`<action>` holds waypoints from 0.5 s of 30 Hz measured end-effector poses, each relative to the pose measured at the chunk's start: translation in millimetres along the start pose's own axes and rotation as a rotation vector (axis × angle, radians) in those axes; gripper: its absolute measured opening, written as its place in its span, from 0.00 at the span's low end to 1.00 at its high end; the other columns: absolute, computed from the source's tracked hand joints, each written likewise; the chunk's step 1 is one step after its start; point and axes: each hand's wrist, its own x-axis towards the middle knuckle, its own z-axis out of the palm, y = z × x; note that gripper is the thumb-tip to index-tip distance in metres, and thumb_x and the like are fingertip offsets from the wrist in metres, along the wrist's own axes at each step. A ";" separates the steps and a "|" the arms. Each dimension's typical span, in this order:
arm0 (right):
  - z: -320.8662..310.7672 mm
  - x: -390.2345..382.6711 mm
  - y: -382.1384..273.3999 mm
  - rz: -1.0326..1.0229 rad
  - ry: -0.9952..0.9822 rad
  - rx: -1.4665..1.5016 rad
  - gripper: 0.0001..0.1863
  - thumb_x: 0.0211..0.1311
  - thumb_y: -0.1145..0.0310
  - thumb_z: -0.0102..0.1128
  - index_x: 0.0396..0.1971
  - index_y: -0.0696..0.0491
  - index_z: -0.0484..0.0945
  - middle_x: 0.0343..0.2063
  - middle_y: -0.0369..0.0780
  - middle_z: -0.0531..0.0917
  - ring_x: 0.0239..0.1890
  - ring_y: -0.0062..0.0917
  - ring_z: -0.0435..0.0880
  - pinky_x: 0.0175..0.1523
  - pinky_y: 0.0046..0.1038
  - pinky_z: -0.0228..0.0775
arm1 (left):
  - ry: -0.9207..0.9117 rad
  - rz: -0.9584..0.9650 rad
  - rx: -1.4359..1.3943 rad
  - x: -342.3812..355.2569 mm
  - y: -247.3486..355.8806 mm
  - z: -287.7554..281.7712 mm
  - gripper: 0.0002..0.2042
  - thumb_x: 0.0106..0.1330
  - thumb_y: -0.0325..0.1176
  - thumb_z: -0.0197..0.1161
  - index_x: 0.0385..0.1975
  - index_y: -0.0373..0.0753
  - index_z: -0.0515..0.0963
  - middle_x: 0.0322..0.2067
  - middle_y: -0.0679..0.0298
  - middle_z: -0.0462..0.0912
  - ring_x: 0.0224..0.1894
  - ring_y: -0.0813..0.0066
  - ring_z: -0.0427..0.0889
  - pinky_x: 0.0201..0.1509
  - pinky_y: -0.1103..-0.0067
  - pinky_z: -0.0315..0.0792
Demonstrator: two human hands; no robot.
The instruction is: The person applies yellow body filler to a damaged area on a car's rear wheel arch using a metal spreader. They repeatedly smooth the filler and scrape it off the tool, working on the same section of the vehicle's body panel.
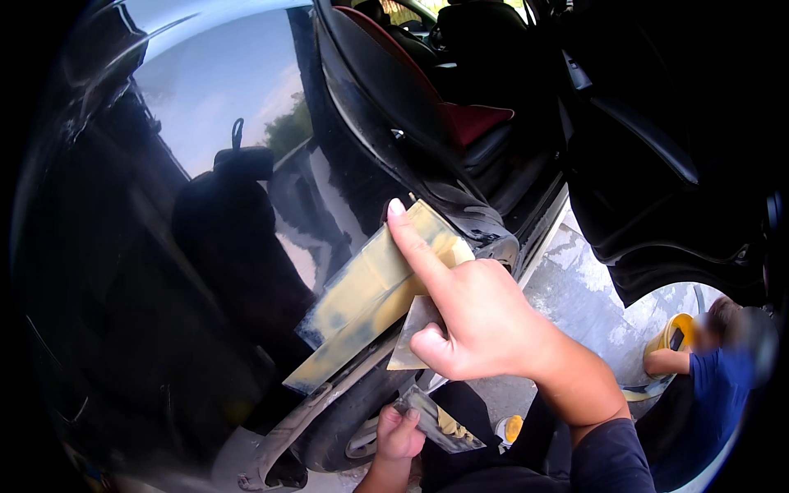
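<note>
My right hand [472, 316] is over a yellowish, sanded-looking filler patch [349, 304] along the black car panel, index finger stretched to the patch's upper edge and other fingers curled around a thin metal spreader [403, 345]. My left hand [399, 435], lower down by the wheel, holds a flat plate [436, 419] with a lump of yellow putty [452, 427] on it. The car's glossy black panel [214, 287] reflects sky and trees above the patch.
The wheel [329, 440] is below the patch. An open door [657, 164] and red-trimmed seat [477, 123] are at upper right. A person in blue [711, 394] crouches right, a hand at a yellow bucket [670, 333]. A small tin [511, 427] stands below.
</note>
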 end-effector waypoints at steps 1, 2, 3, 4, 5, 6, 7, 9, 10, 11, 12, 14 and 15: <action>1.7 0.7 -2.2 -0.007 0.016 -0.011 0.55 0.34 0.70 0.52 0.73 0.61 0.46 0.10 0.47 0.70 0.15 0.44 0.76 0.28 0.37 0.70 | -0.001 -0.013 0.001 -1.4 -0.8 0.1 0.10 0.69 0.25 0.56 0.47 0.31 0.77 0.44 0.57 0.83 0.46 0.67 0.82 0.55 0.69 0.74; 2.9 1.2 -3.2 -0.014 0.032 -0.021 0.55 0.34 0.70 0.52 0.73 0.61 0.46 0.09 0.47 0.70 0.15 0.44 0.75 0.28 0.37 0.70 | -0.001 -0.026 0.002 -0.1 -0.7 1.3 0.10 0.69 0.25 0.55 0.47 0.30 0.76 0.44 0.57 0.83 0.46 0.67 0.82 0.55 0.69 0.74; 4.0 1.3 -4.5 -0.023 0.047 -0.031 0.55 0.34 0.70 0.52 0.73 0.60 0.46 0.09 0.46 0.70 0.15 0.44 0.75 0.28 0.37 0.70 | -0.001 -0.038 0.002 0.9 -0.9 1.6 0.10 0.69 0.25 0.55 0.47 0.30 0.76 0.44 0.56 0.82 0.46 0.67 0.82 0.55 0.69 0.74; 4.5 1.7 -7.0 -0.015 0.046 -0.055 0.56 0.34 0.70 0.52 0.73 0.60 0.47 0.09 0.46 0.70 0.14 0.44 0.75 0.28 0.37 0.70 | -0.002 -0.069 0.003 2.0 -1.5 -1.3 0.11 0.70 0.25 0.55 0.48 0.29 0.76 0.43 0.56 0.82 0.46 0.67 0.82 0.55 0.70 0.74; -2.0 2.7 -13.9 0.009 -0.068 -0.070 0.54 0.39 0.67 0.53 0.71 0.67 0.44 0.11 0.48 0.74 0.16 0.45 0.77 0.29 0.40 0.72 | -0.019 -0.074 -0.011 2.9 -2.8 -1.7 0.11 0.70 0.24 0.54 0.48 0.29 0.76 0.44 0.56 0.82 0.48 0.67 0.81 0.56 0.70 0.73; 1.9 2.7 -16.3 -0.009 -0.068 -0.062 0.54 0.38 0.67 0.53 0.71 0.67 0.44 0.11 0.48 0.74 0.16 0.45 0.77 0.28 0.39 0.72 | -0.026 -0.079 -0.028 2.8 -3.6 -3.4 0.10 0.70 0.24 0.54 0.48 0.29 0.76 0.45 0.56 0.82 0.49 0.68 0.81 0.57 0.70 0.73; 4.8 1.8 -19.0 -0.020 -0.062 -0.061 0.54 0.38 0.67 0.53 0.71 0.67 0.44 0.11 0.47 0.74 0.16 0.44 0.77 0.27 0.38 0.72 | -0.042 -0.092 -0.046 3.3 -4.4 -3.2 0.10 0.70 0.24 0.54 0.48 0.29 0.76 0.46 0.56 0.82 0.50 0.68 0.81 0.57 0.70 0.72; 10.4 2.3 -24.7 -0.044 -0.060 -0.073 0.54 0.38 0.67 0.53 0.71 0.67 0.45 0.10 0.47 0.73 0.15 0.43 0.77 0.27 0.37 0.71 | 0.000 -0.078 -0.039 2.8 -3.8 2.5 0.10 0.71 0.24 0.54 0.48 0.30 0.76 0.47 0.57 0.82 0.51 0.69 0.80 0.58 0.70 0.71; 11.5 2.6 -28.3 -0.055 -0.054 -0.086 0.54 0.37 0.67 0.53 0.71 0.66 0.45 0.10 0.47 0.73 0.15 0.43 0.77 0.26 0.37 0.71 | 0.013 -0.073 -0.037 2.8 -3.3 4.8 0.10 0.71 0.24 0.54 0.49 0.30 0.76 0.48 0.57 0.82 0.52 0.70 0.80 0.59 0.70 0.71; 12.5 2.5 -31.9 -0.041 -0.064 -0.081 0.55 0.36 0.68 0.52 0.72 0.64 0.45 0.09 0.46 0.72 0.15 0.43 0.76 0.27 0.36 0.71 | 0.007 -0.068 -0.043 2.1 -3.2 5.1 0.11 0.71 0.24 0.55 0.49 0.30 0.76 0.48 0.57 0.82 0.52 0.70 0.80 0.59 0.71 0.71; 13.4 2.2 -35.4 -0.027 -0.073 -0.078 0.55 0.34 0.69 0.51 0.73 0.62 0.46 0.09 0.45 0.71 0.15 0.42 0.76 0.28 0.35 0.71 | 0.000 -0.064 -0.048 1.7 -3.6 4.5 0.11 0.71 0.24 0.55 0.50 0.31 0.76 0.49 0.57 0.81 0.53 0.71 0.80 0.60 0.71 0.70; 16.9 1.7 -41.9 -0.031 -0.083 -0.058 0.56 0.33 0.71 0.50 0.73 0.60 0.48 0.09 0.44 0.69 0.15 0.41 0.75 0.29 0.33 0.70 | -0.012 -0.040 -0.041 -0.7 -6.6 -3.3 0.11 0.71 0.24 0.55 0.51 0.31 0.76 0.49 0.58 0.81 0.53 0.72 0.79 0.60 0.71 0.70; 18.2 0.9 -45.4 -0.045 -0.081 -0.047 0.55 0.32 0.71 0.50 0.73 0.60 0.49 0.08 0.43 0.68 0.15 0.41 0.75 0.29 0.32 0.70 | -0.023 -0.024 -0.032 -1.6 -10.6 -11.5 0.11 0.71 0.24 0.55 0.51 0.31 0.76 0.49 0.59 0.81 0.52 0.73 0.79 0.60 0.72 0.70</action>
